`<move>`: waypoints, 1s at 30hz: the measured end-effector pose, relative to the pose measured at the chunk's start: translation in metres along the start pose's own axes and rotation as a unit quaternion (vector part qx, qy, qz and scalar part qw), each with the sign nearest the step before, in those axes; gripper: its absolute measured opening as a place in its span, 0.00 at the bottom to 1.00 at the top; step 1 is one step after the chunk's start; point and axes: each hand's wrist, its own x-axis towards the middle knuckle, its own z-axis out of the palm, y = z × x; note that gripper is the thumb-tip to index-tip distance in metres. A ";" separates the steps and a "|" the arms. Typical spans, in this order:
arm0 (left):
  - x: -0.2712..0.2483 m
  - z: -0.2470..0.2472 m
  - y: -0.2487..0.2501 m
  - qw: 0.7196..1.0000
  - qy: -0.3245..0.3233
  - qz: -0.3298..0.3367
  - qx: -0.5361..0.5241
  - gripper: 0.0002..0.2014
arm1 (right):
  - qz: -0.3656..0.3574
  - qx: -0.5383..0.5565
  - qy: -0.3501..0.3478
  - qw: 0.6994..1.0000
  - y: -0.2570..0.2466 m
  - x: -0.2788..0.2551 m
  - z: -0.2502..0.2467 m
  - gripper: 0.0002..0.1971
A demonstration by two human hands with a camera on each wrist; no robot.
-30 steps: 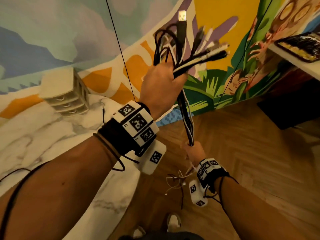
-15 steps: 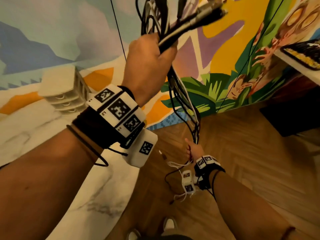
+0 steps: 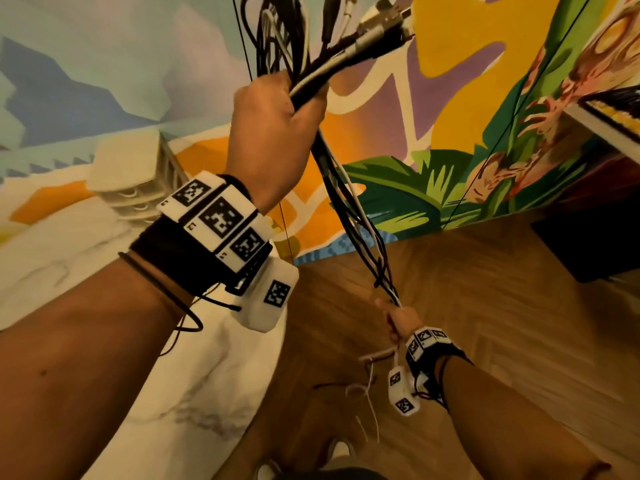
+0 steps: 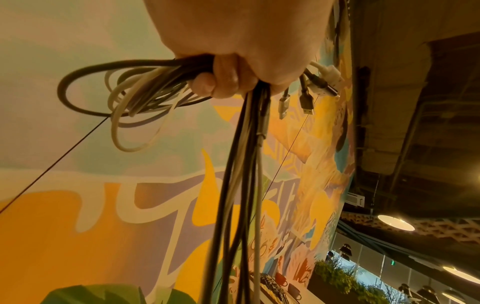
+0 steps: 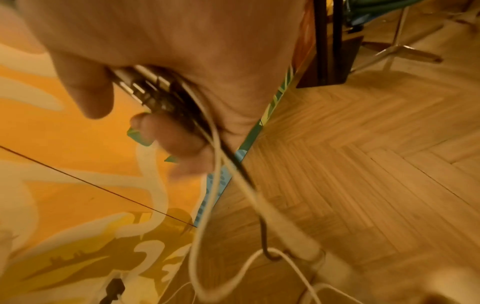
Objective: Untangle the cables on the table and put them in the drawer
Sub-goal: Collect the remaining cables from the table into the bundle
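Note:
My left hand (image 3: pixel 277 116) is raised high and grips a bundle of black, grey and white cables (image 3: pixel 349 209); loops and USB plugs (image 3: pixel 388 26) stick out above the fist. In the left wrist view the fingers (image 4: pixel 223 82) curl round the cables (image 4: pixel 239 185), which hang down taut. Far below, my right hand (image 3: pixel 398 322) holds the lower stretch of the same cables (image 5: pixel 218 164), fingers (image 5: pixel 168 135) curled round them. Loose ends (image 3: pixel 367 393) dangle under that hand above the floor. The small white drawer unit (image 3: pixel 135 181) stands on the marble table (image 3: pixel 86 271) at the left.
A painted mural wall (image 3: pixel 450 133) rises behind the table. Wooden herringbone floor (image 3: pixel 485 323) fills the right side. A shelf with a dark tray (image 3: pixel 616 109) juts in at the upper right. Thin black lines (image 3: pixel 284 230) run across the wall. Shoes (image 3: pixel 339 448) show at the bottom.
My left hand has lifted the bundle higher, so the plugs now reach the frame's top. The cables have drawn taut between the hands, and the right hand stays low at their lower part.

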 end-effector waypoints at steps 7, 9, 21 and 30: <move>0.004 -0.002 0.002 1.000 0.019 0.016 -0.012 0.13 | -0.033 -0.083 -0.045 0.995 0.002 -0.001 0.000 0.24; 0.007 -0.003 0.004 0.999 0.024 0.027 -0.012 0.15 | -0.014 -0.119 -0.044 0.992 0.009 0.000 -0.002 0.23; 0.001 0.004 0.002 0.998 0.003 0.042 -0.038 0.14 | -0.034 -0.321 -0.006 0.946 0.021 0.001 -0.015 0.21; -0.036 0.033 -0.018 0.995 -0.084 -0.024 -0.050 0.17 | -0.308 -0.103 0.018 0.946 -0.072 -0.057 -0.008 0.17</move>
